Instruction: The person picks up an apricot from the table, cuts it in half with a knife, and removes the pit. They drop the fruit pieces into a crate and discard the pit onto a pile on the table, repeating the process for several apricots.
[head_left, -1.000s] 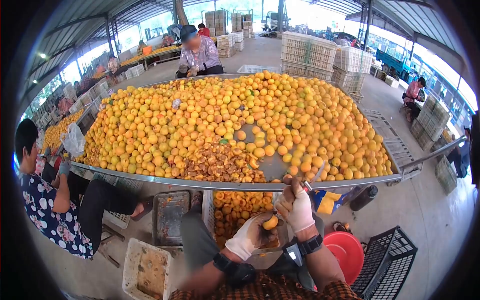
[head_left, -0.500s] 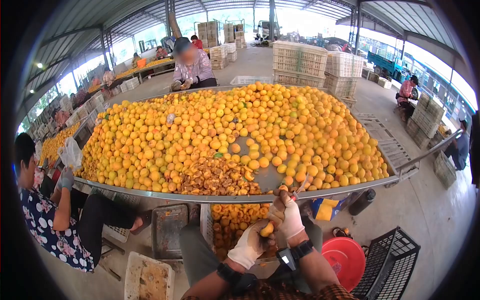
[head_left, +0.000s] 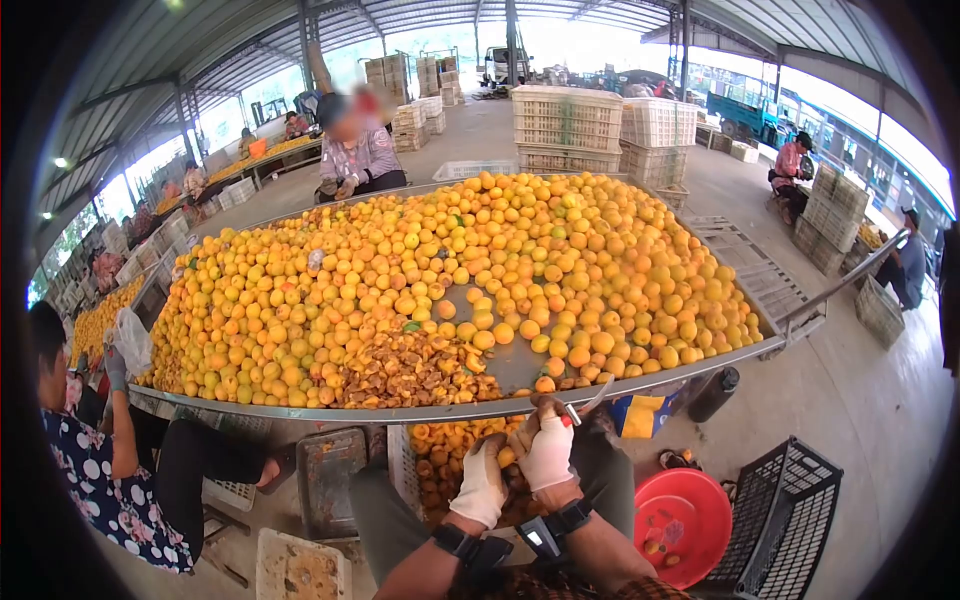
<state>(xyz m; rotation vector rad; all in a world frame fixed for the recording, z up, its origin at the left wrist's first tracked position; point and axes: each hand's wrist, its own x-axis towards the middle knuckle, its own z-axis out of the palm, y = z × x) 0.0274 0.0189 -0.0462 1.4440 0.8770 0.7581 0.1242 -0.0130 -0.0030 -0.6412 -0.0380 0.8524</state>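
Observation:
My left hand (head_left: pixel 482 482), in a white glove with darkened fingers, is closed around an apricot (head_left: pixel 506 457) over the crate in my lap area. Right beside it, my gloved right hand (head_left: pixel 549 450) grips a small knife (head_left: pixel 597 396) with a red handle, its blade pointing up and right. Both hands are just in front of the metal table's front rim (head_left: pixel 450 413). Under them, a light crate (head_left: pixel 402 470) holds cut apricot halves (head_left: pixel 440 445). On the table, a heap of cut, browned apricot pieces (head_left: pixel 415 370) lies before a large pile of whole apricots (head_left: pixel 390 265).
A red basin (head_left: pixel 690 500) with a few fruits and a black crate (head_left: pixel 775 520) stand to the right. A metal tray (head_left: pixel 333 480) and a dirty pale tub (head_left: pixel 300 570) are at the left. One person (head_left: pixel 110 460) sits left, another (head_left: pixel 355 155) across. Stacked crates (head_left: pixel 567 118) stand behind.
My view has turned slightly right. My hands are closer together, with the right hand lower beside the apricot. The person on the left has raised a gloved hand.

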